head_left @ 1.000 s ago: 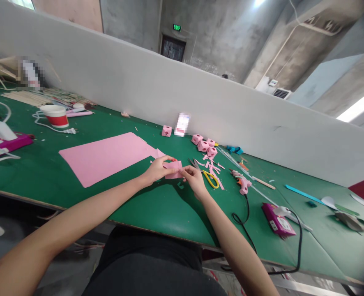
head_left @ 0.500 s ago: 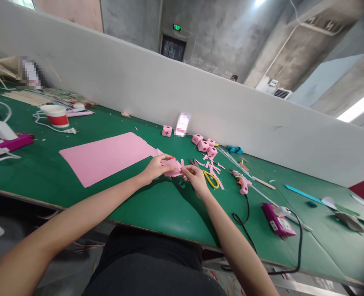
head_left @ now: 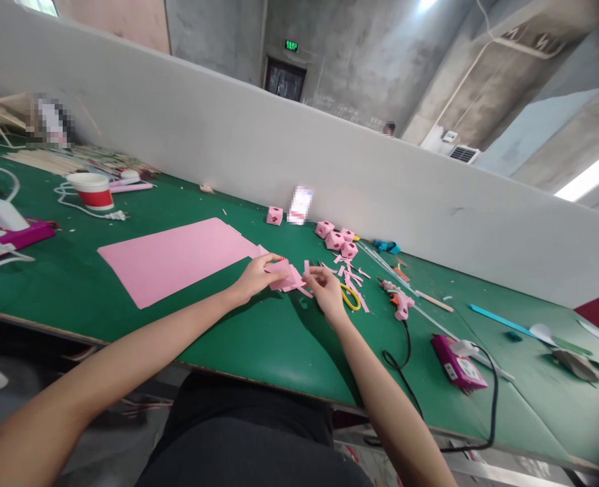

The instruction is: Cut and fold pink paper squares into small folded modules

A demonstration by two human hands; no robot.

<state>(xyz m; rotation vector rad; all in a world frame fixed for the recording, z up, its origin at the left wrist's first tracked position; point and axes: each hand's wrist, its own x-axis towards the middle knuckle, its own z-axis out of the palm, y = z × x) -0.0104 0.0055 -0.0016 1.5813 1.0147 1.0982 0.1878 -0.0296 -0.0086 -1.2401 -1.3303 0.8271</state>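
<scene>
My left hand point(head_left: 256, 276) is closed on a cut and folded piece of pink paper point(head_left: 285, 276), held just above the green table. Between the thumb and fingertips of my right hand point(head_left: 326, 287) is a narrow pink paper strip point(head_left: 306, 268), apart from the piece in the left. Yellow-handled scissors point(head_left: 351, 297) lie behind the right hand, partly hidden by it. Pink paper scraps point(head_left: 350, 276) are strewn beside them. A large pink sheet point(head_left: 178, 260) lies flat to the left. Several small pink paper polyhedra point(head_left: 334, 240) sit near the partition, and one more pink polyhedron point(head_left: 274, 216) stands apart.
A pink glue gun point(head_left: 402, 304) with a black cord lies to the right, near a purple power strip point(head_left: 459, 364). Leftward are a paper cup point(head_left: 90, 191) and another purple power strip point(head_left: 15, 237). A blurred-out phone point(head_left: 300, 205) leans on the grey partition point(head_left: 218, 142).
My right hand has moved slightly right, away from the folded paper, carrying the strip, and now covers more of the scissors. My left hand stays in place.
</scene>
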